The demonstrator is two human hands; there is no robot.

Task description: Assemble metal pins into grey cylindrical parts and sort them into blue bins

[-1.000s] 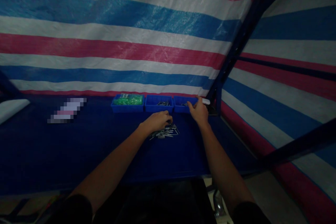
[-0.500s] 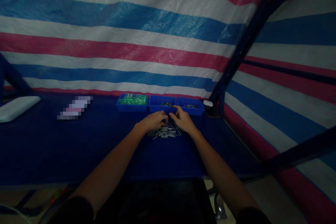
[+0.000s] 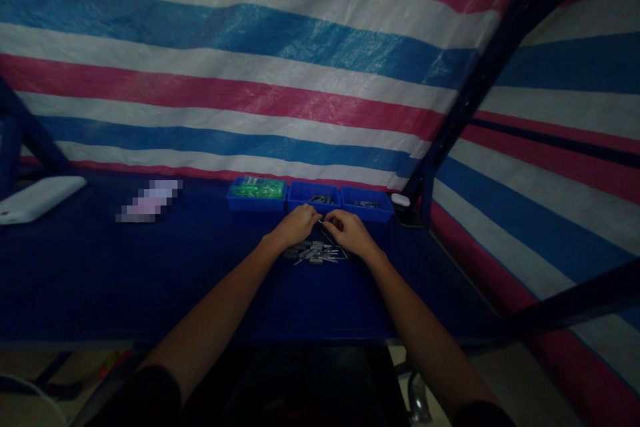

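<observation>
A small pile of grey metal pins (image 3: 315,253) lies on the dark blue table (image 3: 150,267). My left hand (image 3: 296,225) and my right hand (image 3: 351,232) hover just above the pile with fingers curled, fingertips nearly meeting. Between them they pinch a thin pin (image 3: 325,223). Behind the hands stand three small blue bins: the left bin (image 3: 257,195) holds green parts, the middle bin (image 3: 315,196) and the right bin (image 3: 368,204) hold dark metal bits.
A white flat object (image 3: 37,199) lies at the table's far left, and a blurred patch (image 3: 149,200) sits behind it. A small white thing (image 3: 401,200) rests by the dark blue frame post (image 3: 450,127). Striped tarp walls close the back and right.
My right hand has come back from the right bin to the pile and met the left hand. The view has shifted slightly.
</observation>
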